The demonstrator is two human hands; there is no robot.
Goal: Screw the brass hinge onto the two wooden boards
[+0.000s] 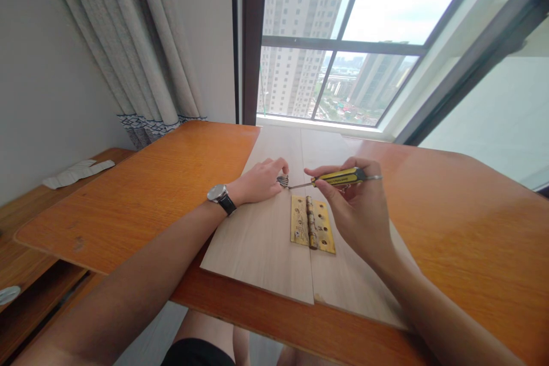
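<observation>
My right hand (360, 211) is wrapped round a screwdriver (338, 177) with a yellow and black handle. Its thin shaft points left, and the tip is close to a small bunch of dark, ridged pieces that look like screws (282, 181). Curled over that bunch, the fingers of my left hand (263, 179) rest on the left wooden board (257, 246). A worn brass-coloured hinge (312, 223) lies opened flat across the seam with the right board (355, 291). Holes show in both of its leaves, and a screw head seems to sit in the left leaf.
Both boards lie on an orange-brown wooden table (463, 229), whose front edge is close to my lap. Behind the table is a window (338, 46); a grey curtain (124, 40) hangs at the left. Crumpled white paper (77, 173) lies on a lower wooden surface at the left.
</observation>
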